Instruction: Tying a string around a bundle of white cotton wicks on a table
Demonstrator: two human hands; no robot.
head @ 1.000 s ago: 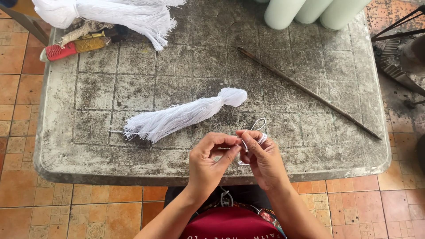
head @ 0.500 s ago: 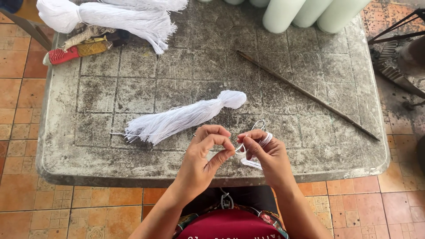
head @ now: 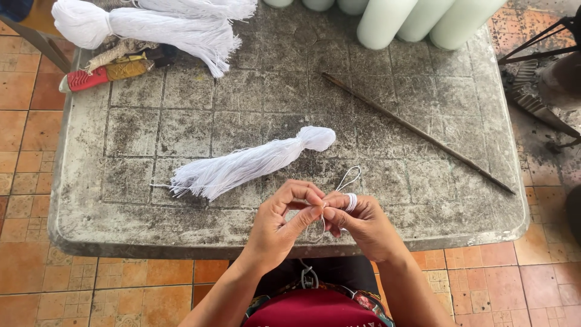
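White string (head: 349, 180) is pinched between the left hand (head: 283, 221) and right hand (head: 361, 221), both grips closed on it.

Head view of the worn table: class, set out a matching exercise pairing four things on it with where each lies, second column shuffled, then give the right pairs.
Things
1. white tassel
2. long thin stick
3. pale green cylinders
4. red-handled tool

Places
A. far left corner, beside a heap of white thread
B. middle of the table, just beyond the hands
C. far right edge
D. slanting across the right half

Pairs: 1-B, 2-D, 3-C, 4-A
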